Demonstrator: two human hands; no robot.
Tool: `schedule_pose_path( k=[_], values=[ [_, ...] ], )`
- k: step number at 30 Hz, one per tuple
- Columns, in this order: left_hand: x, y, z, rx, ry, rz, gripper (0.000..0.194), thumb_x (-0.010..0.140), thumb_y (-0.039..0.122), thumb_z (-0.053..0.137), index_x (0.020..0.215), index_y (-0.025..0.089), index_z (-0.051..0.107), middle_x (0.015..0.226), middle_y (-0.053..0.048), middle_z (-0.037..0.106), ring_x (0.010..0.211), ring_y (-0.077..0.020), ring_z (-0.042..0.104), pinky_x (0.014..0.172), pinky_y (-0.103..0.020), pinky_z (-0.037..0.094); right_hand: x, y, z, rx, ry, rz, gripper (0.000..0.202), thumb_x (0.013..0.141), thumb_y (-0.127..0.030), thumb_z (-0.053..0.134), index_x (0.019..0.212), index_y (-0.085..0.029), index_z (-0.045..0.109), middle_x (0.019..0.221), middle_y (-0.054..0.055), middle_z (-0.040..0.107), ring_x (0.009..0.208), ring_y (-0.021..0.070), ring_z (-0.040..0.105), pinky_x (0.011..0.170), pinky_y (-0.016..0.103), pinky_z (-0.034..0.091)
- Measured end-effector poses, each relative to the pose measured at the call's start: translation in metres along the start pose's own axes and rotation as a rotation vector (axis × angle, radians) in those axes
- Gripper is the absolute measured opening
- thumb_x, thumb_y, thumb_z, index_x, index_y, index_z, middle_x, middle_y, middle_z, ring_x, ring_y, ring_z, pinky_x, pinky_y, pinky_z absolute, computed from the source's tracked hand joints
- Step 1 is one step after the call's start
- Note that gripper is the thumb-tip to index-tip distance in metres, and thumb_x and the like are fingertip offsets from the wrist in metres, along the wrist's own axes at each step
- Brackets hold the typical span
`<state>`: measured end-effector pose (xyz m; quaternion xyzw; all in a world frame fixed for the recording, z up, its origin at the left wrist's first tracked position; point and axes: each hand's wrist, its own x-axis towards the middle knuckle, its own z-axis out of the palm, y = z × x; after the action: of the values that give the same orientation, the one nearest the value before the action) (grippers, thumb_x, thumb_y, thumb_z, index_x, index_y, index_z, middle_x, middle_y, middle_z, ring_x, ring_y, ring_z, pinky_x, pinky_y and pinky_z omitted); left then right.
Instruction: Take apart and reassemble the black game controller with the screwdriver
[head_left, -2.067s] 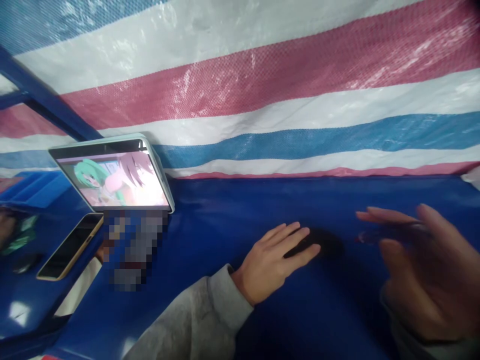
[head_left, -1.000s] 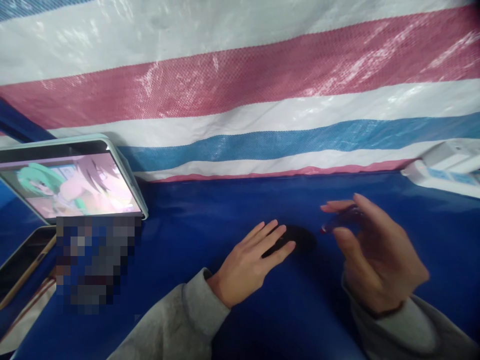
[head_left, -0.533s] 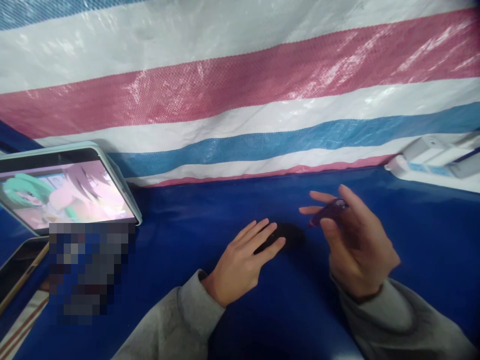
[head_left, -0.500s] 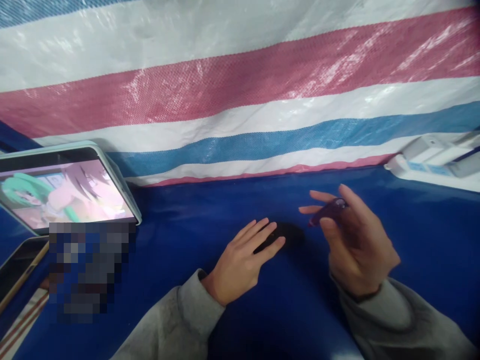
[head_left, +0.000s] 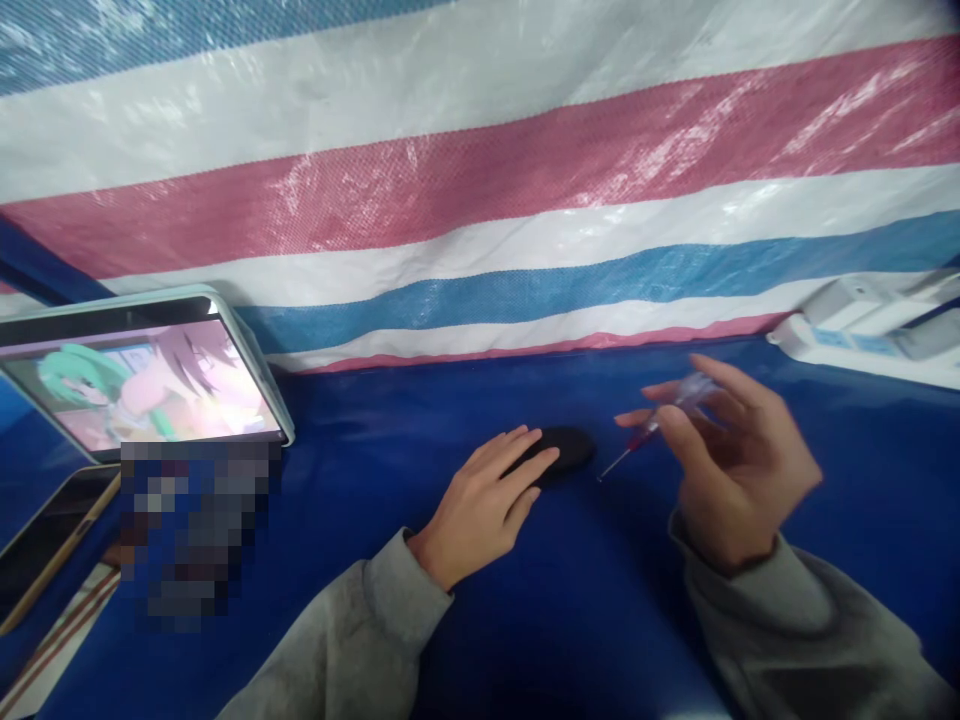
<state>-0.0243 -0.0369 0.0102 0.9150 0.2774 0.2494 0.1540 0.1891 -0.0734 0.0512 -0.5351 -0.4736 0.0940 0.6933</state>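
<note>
Between the thumb and fingers of my right hand (head_left: 746,460) is a small screwdriver (head_left: 645,433) with a clear handle, reddish near its thin metal shaft. Its tip points down and left, over the blue surface and to the right of a black, oval object (head_left: 570,452) that looks like a computer mouse. My left hand (head_left: 480,505) lies palm down with its fingers stretched out, the fingertips on or over the left part of that black object and hiding some of it. The screwdriver's tip appears apart from the black object.
A tablet (head_left: 150,385) playing a cartoon stands at the left, with a phone (head_left: 52,530) in front of it. Beside them is a pixelated patch. A white object (head_left: 862,330) sits at the back right. Striped plastic sheeting (head_left: 450,190) hangs behind the blue table surface (head_left: 360,460).
The screwdriver has turned in my right hand, so its shaft now shows pointing down-left. My left hand's fingers have drawn closer together over the black object. The view has shifted slightly.
</note>
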Motion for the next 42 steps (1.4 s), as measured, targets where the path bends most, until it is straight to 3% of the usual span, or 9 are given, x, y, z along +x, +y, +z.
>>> schedule_pose_path(
  k=[5, 10, 16, 23, 26, 29, 31, 36, 42],
  values=[
    [0.015, -0.005, -0.001, 0.041, 0.0, -0.03, 0.05, 0.097, 0.011, 0.05, 0.145, 0.025, 0.044, 0.146, -0.01, 0.052, 0.136, -0.0263, 0.05, 0.109, -0.049, 0.048, 0.014, 0.023, -0.006, -0.143, -0.197, 0.362, 0.045, 0.074, -0.041, 0.077, 0.112, -0.022, 0.064, 0.073, -0.001, 0.073, 0.06, 0.0205, 0.073, 0.06, 0.033, 0.061],
    [0.04, -0.02, 0.0, -0.087, 0.055, -0.199, 0.048, 0.095, 0.02, 0.059, 0.141, 0.028, 0.047, 0.134, -0.007, 0.057, 0.116, -0.0237, 0.063, 0.101, -0.042, 0.053, 0.016, 0.041, -0.006, -0.349, -0.519, 0.535, 0.035, 0.077, -0.044, 0.069, 0.102, -0.021, 0.06, 0.052, -0.001, 0.068, 0.049, 0.0218, 0.069, 0.045, 0.03, 0.053],
    [0.054, -0.032, 0.005, -0.246, 0.137, -0.265, 0.038, 0.095, 0.02, 0.06, 0.133, 0.024, 0.054, 0.124, -0.007, 0.061, 0.112, -0.0216, 0.062, 0.104, -0.04, 0.048, 0.007, 0.04, 0.005, -0.31, -0.638, 0.691, 0.036, 0.076, -0.04, 0.068, 0.101, -0.021, 0.052, 0.045, -0.005, 0.062, 0.036, 0.0193, 0.062, 0.035, 0.025, 0.048],
    [0.049, -0.028, 0.002, -0.153, -0.003, -0.334, 0.035, 0.103, 0.032, 0.045, 0.138, 0.032, 0.048, 0.127, -0.004, 0.059, 0.118, -0.0249, 0.057, 0.107, -0.052, 0.039, -0.008, 0.034, 0.01, -0.331, -0.749, 0.75, 0.039, 0.076, -0.036, 0.065, 0.108, -0.019, 0.051, 0.044, -0.007, 0.06, 0.035, 0.0188, 0.061, 0.033, 0.024, 0.045],
    [0.047, -0.028, 0.0, -0.107, -0.039, -0.327, 0.035, 0.104, 0.035, 0.04, 0.138, 0.031, 0.048, 0.122, -0.005, 0.058, 0.114, -0.0244, 0.056, 0.103, -0.051, 0.041, 0.002, 0.03, 0.007, -0.461, -0.766, 0.624, 0.038, 0.079, -0.044, 0.062, 0.108, -0.02, 0.054, 0.044, -0.007, 0.057, 0.033, 0.0173, 0.056, 0.037, 0.027, 0.043],
    [0.047, -0.028, 0.001, -0.056, -0.079, -0.293, 0.037, 0.105, 0.038, 0.035, 0.14, 0.03, 0.046, 0.119, -0.006, 0.058, 0.111, -0.0249, 0.055, 0.101, -0.05, 0.041, 0.018, 0.029, 0.008, -0.675, -0.52, 0.249, 0.033, 0.081, -0.048, 0.059, 0.101, -0.021, 0.061, 0.053, -0.004, 0.058, 0.052, 0.0193, 0.063, 0.057, 0.033, 0.05],
    [0.047, -0.026, 0.002, -0.018, -0.111, -0.269, 0.041, 0.106, 0.039, 0.032, 0.144, 0.031, 0.043, 0.117, -0.006, 0.058, 0.108, -0.0251, 0.055, 0.1, -0.049, 0.041, 0.022, 0.033, 0.011, -0.707, -0.466, 0.082, 0.037, 0.082, -0.048, 0.058, 0.107, -0.022, 0.062, 0.067, 0.0, 0.064, 0.063, 0.021, 0.065, 0.066, 0.037, 0.052],
    [0.044, -0.022, 0.007, 0.063, -0.126, -0.218, 0.047, 0.107, 0.039, 0.028, 0.152, 0.031, 0.033, 0.117, -0.006, 0.056, 0.102, -0.0234, 0.053, 0.094, -0.045, 0.044, 0.007, 0.053, 0.019, -0.542, -0.621, -0.083, 0.039, 0.091, -0.048, 0.051, 0.118, -0.021, 0.062, 0.117, 0.011, 0.068, 0.112, 0.0274, 0.063, 0.099, 0.047, 0.049],
    [0.038, -0.023, 0.015, 0.137, -0.084, -0.204, 0.044, 0.107, 0.036, 0.028, 0.149, 0.028, 0.039, 0.119, -0.007, 0.056, 0.102, -0.0228, 0.051, 0.09, -0.041, 0.044, -0.003, 0.072, 0.014, -0.509, -0.778, -0.105, 0.05, 0.089, -0.055, 0.056, 0.124, -0.02, 0.061, 0.122, 0.012, 0.068, 0.115, 0.0284, 0.062, 0.103, 0.05, 0.048]
  ],
)
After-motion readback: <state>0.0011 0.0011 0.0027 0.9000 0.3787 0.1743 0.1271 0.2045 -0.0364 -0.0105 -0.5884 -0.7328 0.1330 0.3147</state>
